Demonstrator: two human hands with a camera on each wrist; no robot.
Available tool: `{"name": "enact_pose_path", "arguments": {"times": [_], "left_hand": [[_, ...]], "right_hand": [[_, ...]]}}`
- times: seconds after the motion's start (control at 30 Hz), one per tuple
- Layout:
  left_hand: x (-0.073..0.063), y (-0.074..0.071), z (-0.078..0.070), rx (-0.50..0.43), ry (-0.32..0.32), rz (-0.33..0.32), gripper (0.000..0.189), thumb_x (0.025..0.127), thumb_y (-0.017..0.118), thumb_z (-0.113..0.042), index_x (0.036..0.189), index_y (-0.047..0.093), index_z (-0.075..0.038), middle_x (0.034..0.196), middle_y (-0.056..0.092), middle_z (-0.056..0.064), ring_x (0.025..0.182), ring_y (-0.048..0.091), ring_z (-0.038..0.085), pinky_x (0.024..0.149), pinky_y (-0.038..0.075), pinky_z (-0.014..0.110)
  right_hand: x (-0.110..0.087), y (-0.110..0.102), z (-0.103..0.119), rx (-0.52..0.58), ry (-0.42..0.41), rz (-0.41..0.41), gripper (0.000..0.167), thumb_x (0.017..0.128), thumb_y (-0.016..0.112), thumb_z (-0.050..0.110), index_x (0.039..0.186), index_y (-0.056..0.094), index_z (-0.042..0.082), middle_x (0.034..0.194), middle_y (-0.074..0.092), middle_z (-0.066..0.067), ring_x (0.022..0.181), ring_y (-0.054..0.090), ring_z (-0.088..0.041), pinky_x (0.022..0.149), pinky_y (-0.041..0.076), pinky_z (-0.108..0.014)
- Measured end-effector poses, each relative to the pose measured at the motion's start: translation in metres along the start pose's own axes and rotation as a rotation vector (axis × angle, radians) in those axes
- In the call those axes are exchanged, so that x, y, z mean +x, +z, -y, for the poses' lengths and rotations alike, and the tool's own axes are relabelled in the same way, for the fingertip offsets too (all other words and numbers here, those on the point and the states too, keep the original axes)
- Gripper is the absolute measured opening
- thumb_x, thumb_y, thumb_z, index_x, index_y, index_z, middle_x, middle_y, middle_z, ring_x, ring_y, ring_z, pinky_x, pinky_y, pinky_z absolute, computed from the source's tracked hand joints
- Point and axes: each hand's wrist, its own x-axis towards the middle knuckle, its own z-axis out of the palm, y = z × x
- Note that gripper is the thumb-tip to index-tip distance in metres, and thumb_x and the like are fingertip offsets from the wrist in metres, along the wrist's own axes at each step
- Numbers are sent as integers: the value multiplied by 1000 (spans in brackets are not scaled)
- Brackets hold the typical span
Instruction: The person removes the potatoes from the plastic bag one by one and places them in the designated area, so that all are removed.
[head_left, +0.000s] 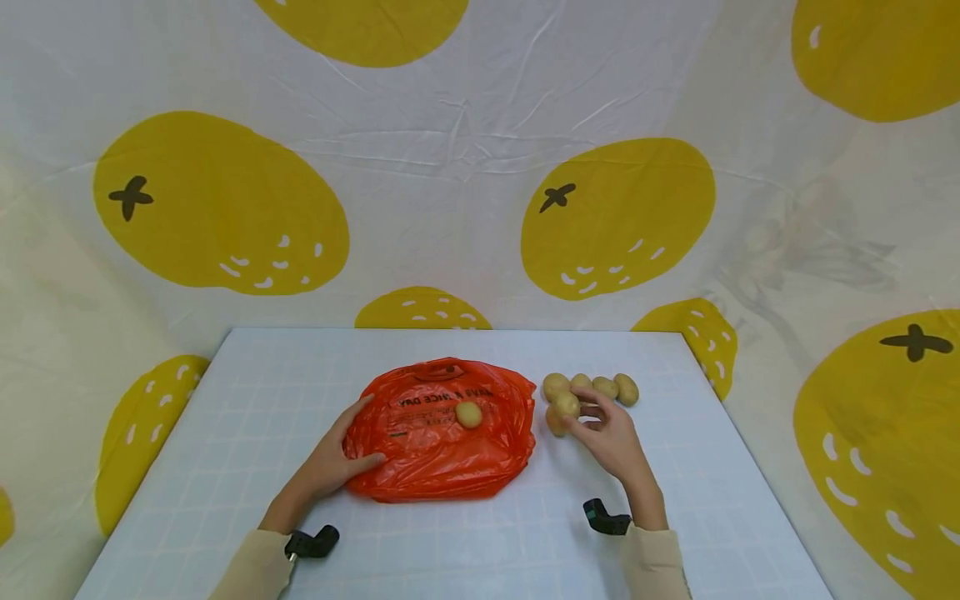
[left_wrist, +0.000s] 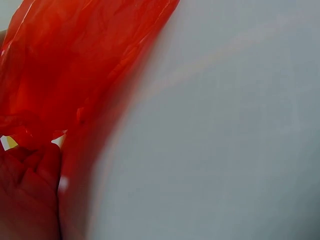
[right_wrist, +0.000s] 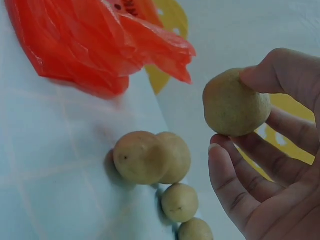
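Observation:
A red plastic bag [head_left: 435, 467] printed with "HAVE A NICE DAY" lies bulging on the table, and one potato [head_left: 468, 415] sits on top of it. My left hand [head_left: 333, 450] holds the bag's left side, thumb and fingers spread around its edge; in the left wrist view the fingers [left_wrist: 37, 167] are partly hidden by the red plastic. To the right of the bag, my right hand [head_left: 611, 433] pinches a potato [right_wrist: 232, 107] between thumb and fingertips, raised above the others. Several potatoes [right_wrist: 140, 157] lie below and behind it on the table, close together.
The white table [head_left: 465, 558] has a faint checked pattern. Behind it and at both sides hangs a pale cloth [head_left: 435, 217] with large yellow fruit prints. A black wrist camera [head_left: 311, 543] shows on the left arm and another camera [head_left: 606, 517] on the right.

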Motion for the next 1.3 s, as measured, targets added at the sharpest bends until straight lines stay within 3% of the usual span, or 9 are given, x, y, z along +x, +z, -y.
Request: {"name": "enact_pose_path", "arguments": {"times": [0.43,0.9,1.3], "left_hand": [[1,1,1,-1,16,-8,102,84,85,-39,164,23,-25,169,24,17,152,29,46,114,38,67],[1,0,1,1,22,-2,102,84,85,-39,164,23,-25,169,24,17,152,29,47,115,36,67],[2,0,4,0,39,-4,102,84,85,-38,164,23,-25,168,25,17,151,30,47,114,38,67]], "right_hand": [[-1,-3,-23,-45,30,-22,47,91,80,18,133,64,8,130,66,-16,112,68,-35,88,60,-26],[3,-12,-39,-41,45,-11,47,90,79,13,134,63,5,134,64,-19,112,69,-37,83,56,-17],[7,-17,-55,-126,48,26,49,89,82,20,133,64,9,132,67,-16,110,70,-34,85,57,-27]]}}
